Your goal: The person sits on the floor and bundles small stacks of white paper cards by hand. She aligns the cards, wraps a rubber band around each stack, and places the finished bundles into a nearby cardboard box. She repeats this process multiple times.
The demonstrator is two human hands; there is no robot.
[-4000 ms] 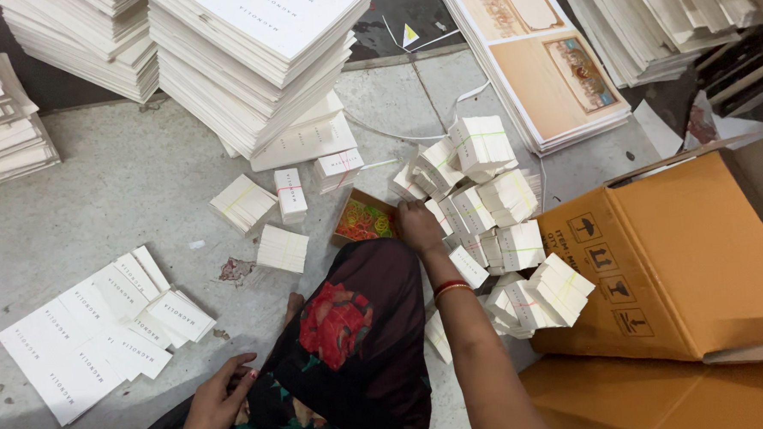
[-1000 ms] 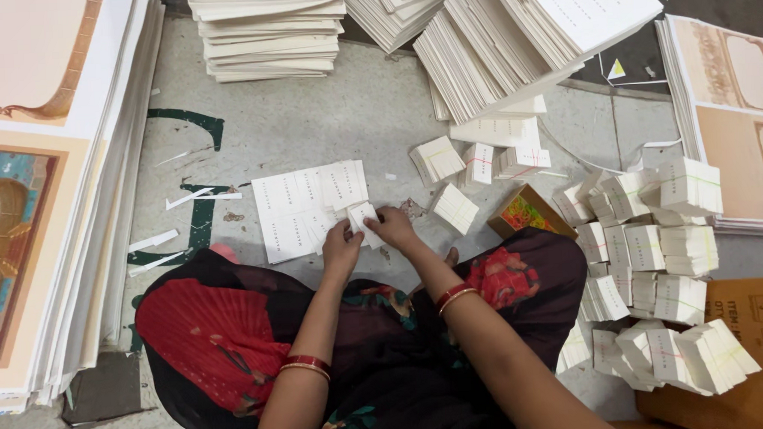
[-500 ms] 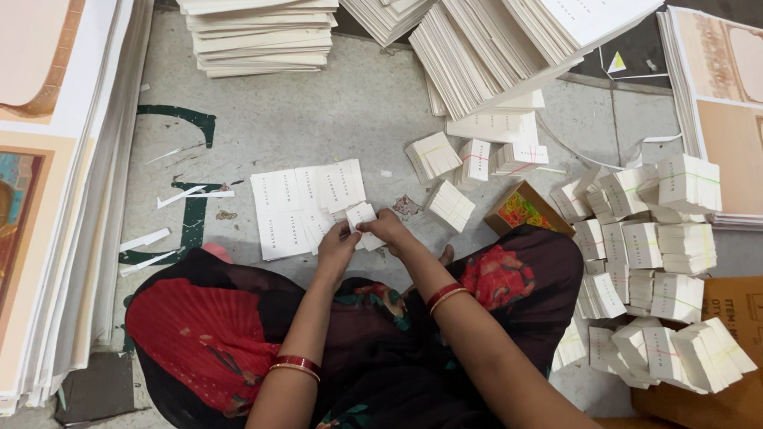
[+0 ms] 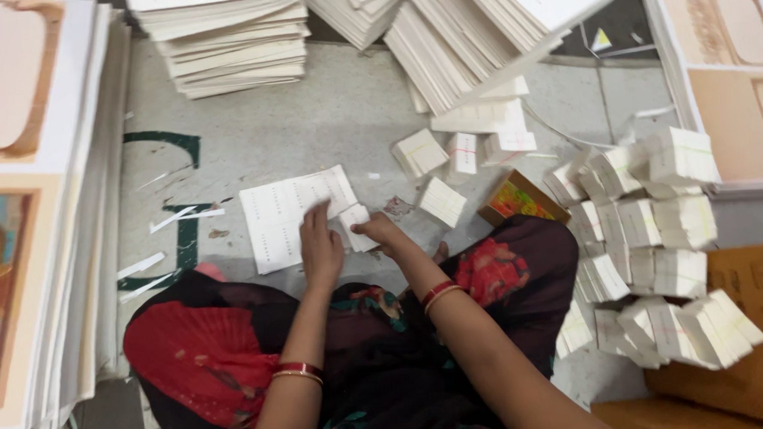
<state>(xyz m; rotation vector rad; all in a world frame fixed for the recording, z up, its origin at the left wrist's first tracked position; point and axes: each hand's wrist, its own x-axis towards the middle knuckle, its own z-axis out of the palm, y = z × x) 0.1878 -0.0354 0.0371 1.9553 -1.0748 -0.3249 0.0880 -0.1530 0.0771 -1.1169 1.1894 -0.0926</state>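
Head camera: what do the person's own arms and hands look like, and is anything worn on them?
Both forearms are bare, with no sleeves and no gloves. The left hand has red and gold bangles at its wrist. The right hand has a similar red and gold pair. I cannot make out any rings.

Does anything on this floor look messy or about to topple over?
Yes. The big stack of white sheets at the top leans hard, fanning out over the floor. Loose paper strips lie scattered on the concrete floor, and the bundled card packs on the right are heaped crookedly.
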